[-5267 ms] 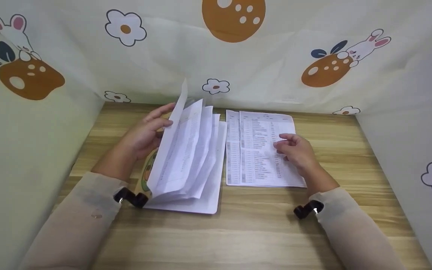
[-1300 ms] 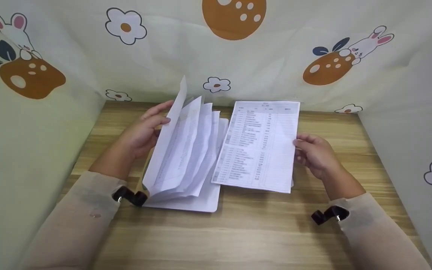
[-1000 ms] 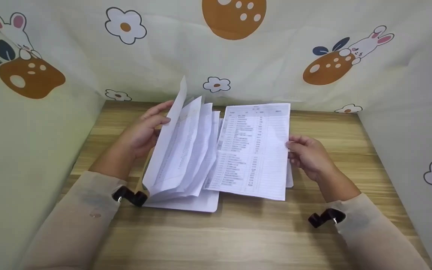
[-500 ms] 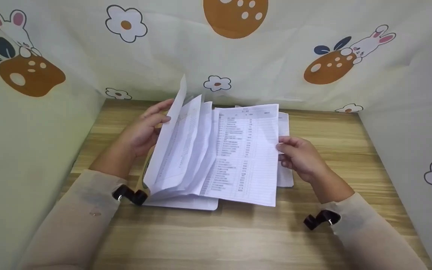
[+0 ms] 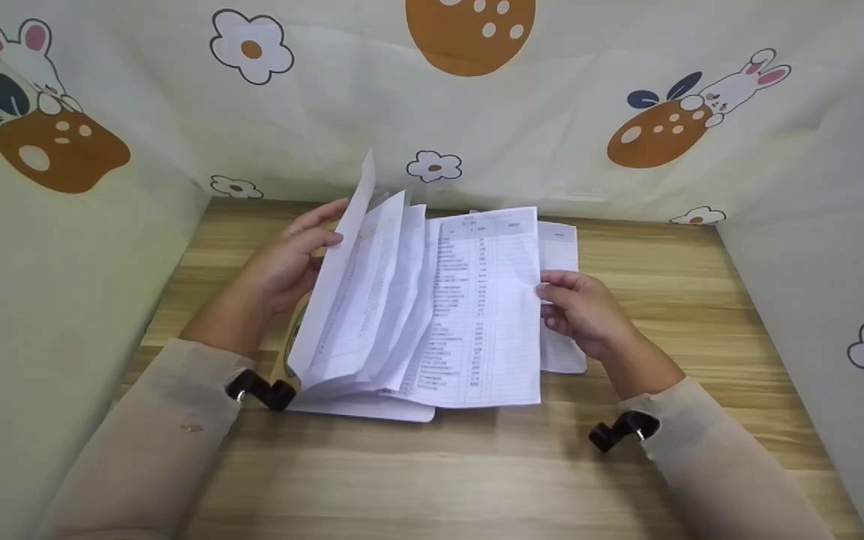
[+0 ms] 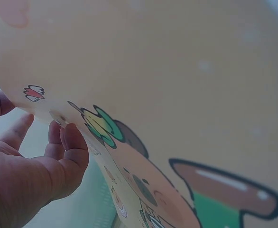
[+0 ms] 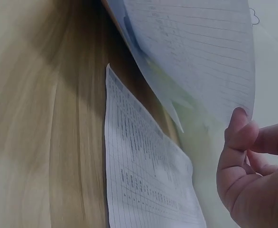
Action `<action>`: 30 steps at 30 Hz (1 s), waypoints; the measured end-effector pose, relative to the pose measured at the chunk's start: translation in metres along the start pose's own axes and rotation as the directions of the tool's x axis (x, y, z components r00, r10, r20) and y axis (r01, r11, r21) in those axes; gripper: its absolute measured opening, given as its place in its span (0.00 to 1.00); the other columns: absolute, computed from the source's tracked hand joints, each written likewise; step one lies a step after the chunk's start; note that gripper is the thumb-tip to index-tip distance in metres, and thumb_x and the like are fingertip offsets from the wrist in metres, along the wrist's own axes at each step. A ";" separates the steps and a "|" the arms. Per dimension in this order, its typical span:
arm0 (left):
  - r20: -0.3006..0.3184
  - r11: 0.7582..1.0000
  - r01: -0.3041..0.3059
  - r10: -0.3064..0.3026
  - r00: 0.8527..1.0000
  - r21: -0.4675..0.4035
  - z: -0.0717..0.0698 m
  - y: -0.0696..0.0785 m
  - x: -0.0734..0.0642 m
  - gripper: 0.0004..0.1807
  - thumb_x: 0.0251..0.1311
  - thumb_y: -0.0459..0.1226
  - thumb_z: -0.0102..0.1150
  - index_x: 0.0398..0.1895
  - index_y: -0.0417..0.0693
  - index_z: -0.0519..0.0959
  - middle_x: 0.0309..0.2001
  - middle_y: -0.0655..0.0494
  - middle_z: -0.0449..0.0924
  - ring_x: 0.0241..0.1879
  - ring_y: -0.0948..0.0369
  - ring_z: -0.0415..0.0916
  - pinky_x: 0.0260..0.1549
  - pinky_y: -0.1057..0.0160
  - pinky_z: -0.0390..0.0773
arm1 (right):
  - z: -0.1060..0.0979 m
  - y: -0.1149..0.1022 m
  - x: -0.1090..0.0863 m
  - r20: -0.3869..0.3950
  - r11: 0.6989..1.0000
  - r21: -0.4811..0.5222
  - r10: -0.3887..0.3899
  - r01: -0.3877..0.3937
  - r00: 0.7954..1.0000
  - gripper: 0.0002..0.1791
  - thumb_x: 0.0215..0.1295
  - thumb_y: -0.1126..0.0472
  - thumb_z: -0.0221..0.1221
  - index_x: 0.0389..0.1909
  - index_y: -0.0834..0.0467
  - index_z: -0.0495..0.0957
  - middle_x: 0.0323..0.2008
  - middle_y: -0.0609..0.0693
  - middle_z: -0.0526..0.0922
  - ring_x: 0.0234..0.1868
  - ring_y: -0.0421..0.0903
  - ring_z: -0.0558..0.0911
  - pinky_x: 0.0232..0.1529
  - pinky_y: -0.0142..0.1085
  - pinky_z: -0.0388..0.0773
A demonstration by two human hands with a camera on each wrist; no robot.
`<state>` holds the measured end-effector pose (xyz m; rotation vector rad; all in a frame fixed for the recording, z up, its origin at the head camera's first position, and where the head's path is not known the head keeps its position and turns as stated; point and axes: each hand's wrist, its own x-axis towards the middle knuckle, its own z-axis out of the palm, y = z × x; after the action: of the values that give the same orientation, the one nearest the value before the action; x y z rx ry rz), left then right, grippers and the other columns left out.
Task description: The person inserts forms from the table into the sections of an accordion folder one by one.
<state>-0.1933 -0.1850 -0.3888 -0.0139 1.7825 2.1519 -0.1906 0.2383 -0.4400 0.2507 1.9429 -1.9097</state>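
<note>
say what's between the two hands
In the head view lie the booklet's raised cover and fanned pages, then the printed sheet pinched by the right hand.

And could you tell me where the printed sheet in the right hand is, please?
In the head view, the printed sheet is just right of centre, between the raised pages and the right hand pinching its right edge.

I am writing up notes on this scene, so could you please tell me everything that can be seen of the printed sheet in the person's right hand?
The printed sheet looks like thin white paper, with a grey header band and rows and columns of print too small to read. The right hand pinches its right edge, holding it raised, partly over a second sheet. Its left side is hidden behind the leaves of the open booklet; whether they touch is unclear.
</note>
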 end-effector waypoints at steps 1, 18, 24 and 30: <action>-0.001 1.000 0.001 -0.001 1.000 0.001 0.000 0.000 0.000 0.33 0.77 0.32 0.46 0.84 0.60 0.63 0.62 0.56 0.76 0.48 0.57 0.82 0.46 0.62 0.86 | 0.001 0.000 0.002 -0.004 1.000 0.010 0.005 -0.005 1.000 0.16 0.78 0.64 0.58 0.62 0.62 0.75 0.34 0.43 0.84 0.29 0.37 0.83 0.31 0.26 0.80; -0.007 1.000 0.000 0.000 1.000 0.007 -0.001 0.000 0.000 0.32 0.78 0.33 0.46 0.83 0.61 0.64 0.63 0.57 0.75 0.47 0.59 0.82 0.46 0.63 0.86 | 0.011 0.001 0.021 0.012 0.998 0.064 0.028 -0.028 1.000 0.18 0.78 0.64 0.58 0.65 0.64 0.75 0.33 0.44 0.86 0.28 0.37 0.83 0.31 0.26 0.80; -0.009 1.000 0.008 -0.008 1.000 0.013 0.000 0.000 0.000 0.33 0.78 0.33 0.46 0.84 0.61 0.63 0.64 0.56 0.74 0.48 0.58 0.82 0.47 0.63 0.86 | 0.027 0.002 0.021 0.025 0.999 0.032 0.020 -0.021 0.999 0.19 0.78 0.63 0.58 0.66 0.62 0.76 0.35 0.44 0.87 0.29 0.38 0.84 0.31 0.27 0.80; 0.005 1.000 0.000 0.000 1.000 -0.011 0.001 -0.002 0.001 0.33 0.78 0.32 0.45 0.84 0.59 0.62 0.62 0.55 0.75 0.50 0.55 0.82 0.47 0.61 0.86 | 0.046 0.005 0.023 0.056 0.999 0.011 0.032 -0.032 0.998 0.23 0.75 0.66 0.58 0.69 0.60 0.75 0.36 0.44 0.86 0.32 0.39 0.86 0.32 0.28 0.82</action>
<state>-0.1932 -0.1838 -0.3906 -0.0113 1.7677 2.1600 -0.2021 0.1902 -0.4536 0.2283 1.8808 -1.8886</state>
